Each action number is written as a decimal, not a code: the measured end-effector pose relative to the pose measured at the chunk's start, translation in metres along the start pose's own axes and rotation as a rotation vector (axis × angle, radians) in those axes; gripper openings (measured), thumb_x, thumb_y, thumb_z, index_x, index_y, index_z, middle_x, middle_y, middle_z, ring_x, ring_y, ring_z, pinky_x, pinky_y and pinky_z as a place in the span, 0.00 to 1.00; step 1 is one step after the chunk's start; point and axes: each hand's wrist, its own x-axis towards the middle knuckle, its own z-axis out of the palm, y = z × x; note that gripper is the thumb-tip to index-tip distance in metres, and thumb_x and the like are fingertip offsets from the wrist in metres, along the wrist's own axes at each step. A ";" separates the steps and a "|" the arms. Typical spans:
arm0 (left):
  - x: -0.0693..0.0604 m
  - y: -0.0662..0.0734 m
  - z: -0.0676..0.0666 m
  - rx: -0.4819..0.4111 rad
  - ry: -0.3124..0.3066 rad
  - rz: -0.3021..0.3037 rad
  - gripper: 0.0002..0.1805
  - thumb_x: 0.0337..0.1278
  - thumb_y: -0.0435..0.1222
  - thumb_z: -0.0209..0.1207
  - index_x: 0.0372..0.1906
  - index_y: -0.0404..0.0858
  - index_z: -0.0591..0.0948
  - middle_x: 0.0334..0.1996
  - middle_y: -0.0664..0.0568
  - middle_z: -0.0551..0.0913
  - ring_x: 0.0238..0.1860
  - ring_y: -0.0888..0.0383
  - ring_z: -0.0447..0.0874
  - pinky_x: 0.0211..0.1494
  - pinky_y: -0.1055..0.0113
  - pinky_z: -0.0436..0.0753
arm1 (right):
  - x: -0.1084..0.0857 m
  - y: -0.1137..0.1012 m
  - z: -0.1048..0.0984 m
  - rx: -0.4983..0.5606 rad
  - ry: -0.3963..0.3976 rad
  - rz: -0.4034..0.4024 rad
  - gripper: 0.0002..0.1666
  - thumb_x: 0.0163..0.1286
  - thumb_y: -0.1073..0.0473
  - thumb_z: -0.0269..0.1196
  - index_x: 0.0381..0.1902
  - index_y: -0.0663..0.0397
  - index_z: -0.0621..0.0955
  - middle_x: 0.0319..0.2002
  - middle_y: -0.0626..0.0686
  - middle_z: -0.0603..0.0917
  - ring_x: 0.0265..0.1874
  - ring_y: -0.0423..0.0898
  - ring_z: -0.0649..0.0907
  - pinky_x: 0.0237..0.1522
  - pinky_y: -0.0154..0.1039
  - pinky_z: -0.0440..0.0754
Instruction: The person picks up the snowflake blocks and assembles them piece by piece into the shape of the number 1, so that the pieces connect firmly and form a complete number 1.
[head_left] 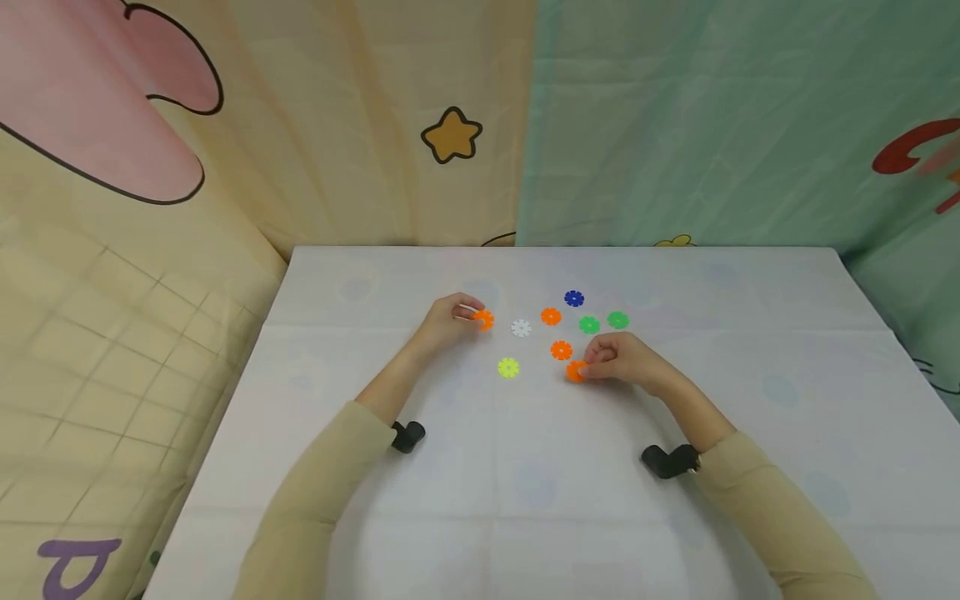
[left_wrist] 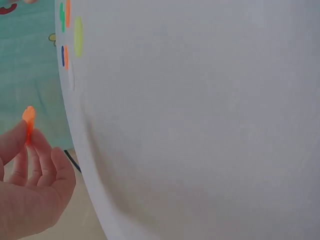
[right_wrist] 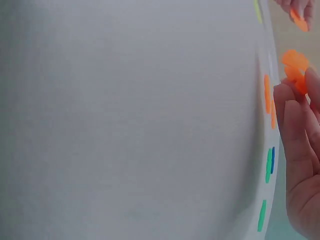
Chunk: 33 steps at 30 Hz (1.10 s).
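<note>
In the head view my left hand pinches an orange notched plastic disc between thumb and fingers, left of the loose discs. The left wrist view shows that orange disc edge-on at the fingertips. My right hand pinches another orange notched disc on the right; in the right wrist view this orange disc stands up from the fingertips. Close to the right hand lies a loose orange disc. A white disc is just right of the left hand, with a yellow disc below it.
Farther back on the white-covered table are another orange disc, a blue disc and two green discs, one left and one right. Behind the table's far edge hangs a printed curtain.
</note>
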 end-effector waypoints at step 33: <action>-0.053 0.022 0.042 -0.363 -0.334 -0.106 0.15 0.60 0.27 0.56 0.53 0.30 0.75 0.32 0.49 0.82 0.46 0.40 0.78 0.46 0.64 0.81 | -0.008 -0.050 0.034 0.063 0.063 -0.336 0.06 0.66 0.71 0.57 0.40 0.65 0.71 0.35 0.71 0.81 0.35 0.66 0.81 0.36 0.39 0.83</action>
